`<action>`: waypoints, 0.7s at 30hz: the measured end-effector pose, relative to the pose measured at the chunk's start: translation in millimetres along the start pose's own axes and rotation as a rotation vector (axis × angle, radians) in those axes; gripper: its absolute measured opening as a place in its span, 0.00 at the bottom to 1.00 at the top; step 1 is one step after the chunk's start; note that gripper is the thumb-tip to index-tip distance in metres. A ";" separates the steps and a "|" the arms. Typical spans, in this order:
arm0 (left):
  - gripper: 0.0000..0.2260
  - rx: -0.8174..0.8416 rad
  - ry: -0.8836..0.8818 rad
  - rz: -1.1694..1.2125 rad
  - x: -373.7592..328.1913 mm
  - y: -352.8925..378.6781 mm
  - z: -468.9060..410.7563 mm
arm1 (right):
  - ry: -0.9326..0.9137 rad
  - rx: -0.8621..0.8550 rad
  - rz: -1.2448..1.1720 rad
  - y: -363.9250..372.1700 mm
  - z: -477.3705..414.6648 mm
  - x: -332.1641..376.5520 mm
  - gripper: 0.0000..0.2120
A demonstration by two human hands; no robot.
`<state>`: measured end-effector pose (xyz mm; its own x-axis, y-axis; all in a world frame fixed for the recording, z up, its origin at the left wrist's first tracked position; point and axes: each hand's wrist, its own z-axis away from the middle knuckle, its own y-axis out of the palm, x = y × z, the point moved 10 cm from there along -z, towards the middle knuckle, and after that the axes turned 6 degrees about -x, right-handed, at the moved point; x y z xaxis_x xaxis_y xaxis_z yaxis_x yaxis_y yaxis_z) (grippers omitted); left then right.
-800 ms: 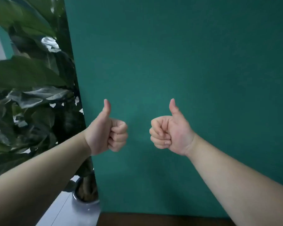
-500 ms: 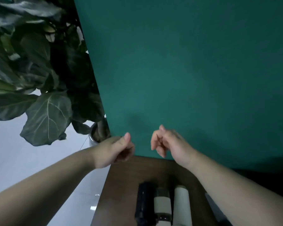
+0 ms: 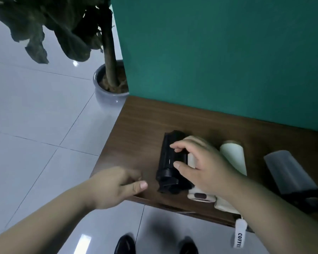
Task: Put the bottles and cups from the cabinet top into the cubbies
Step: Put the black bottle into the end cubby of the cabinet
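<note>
Several bottles lie side by side on the brown wooden cabinet top [image 3: 140, 129]. Leftmost is a black bottle [image 3: 168, 162]. My right hand [image 3: 206, 167] hovers over it with fingers apart, thumb and fingertips touching its side. Beneath that hand lies a cream bottle [image 3: 200, 196], mostly hidden, its strap [image 3: 240, 233] hanging over the front edge. A cream cylinder [image 3: 234, 156] and a grey translucent bottle with a black cap [image 3: 286, 169] lie further right. My left hand [image 3: 116, 186] is loosely curled and holds nothing, at the cabinet's front left corner. No cubbies are in view.
A green wall [image 3: 209, 52] rises behind the cabinet. A potted plant [image 3: 106, 92] stands on the white tiled floor by the back left corner. My black shoes [image 3: 125, 244] show below the front edge.
The view tilted down from the wall to the cabinet top. Both hands dropped from thumbs-up; the right hand moved onto the black bottle, the left lowered to the front left corner.
</note>
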<state>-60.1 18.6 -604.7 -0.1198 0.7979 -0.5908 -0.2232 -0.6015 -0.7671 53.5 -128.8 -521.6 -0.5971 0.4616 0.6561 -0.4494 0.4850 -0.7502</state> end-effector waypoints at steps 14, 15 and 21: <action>0.24 -0.341 -0.001 0.518 21.1 81.8 119.8 | 0.054 -0.198 0.415 21.0 94.7 26.5 0.16; 0.21 -0.357 0.004 0.565 19.9 86.2 128.8 | 0.064 -0.200 0.476 21.6 101.9 28.9 0.17; 0.18 -0.410 -0.038 0.722 28.7 114.8 153.7 | 0.150 -0.263 0.586 10.3 121.2 28.8 0.20</action>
<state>-237.9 -21.4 -671.3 -0.1324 0.2063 -0.9695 0.2903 -0.9271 -0.2369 -48.8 -200.5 -520.4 -0.5860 0.7936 0.1639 0.1103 0.2785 -0.9541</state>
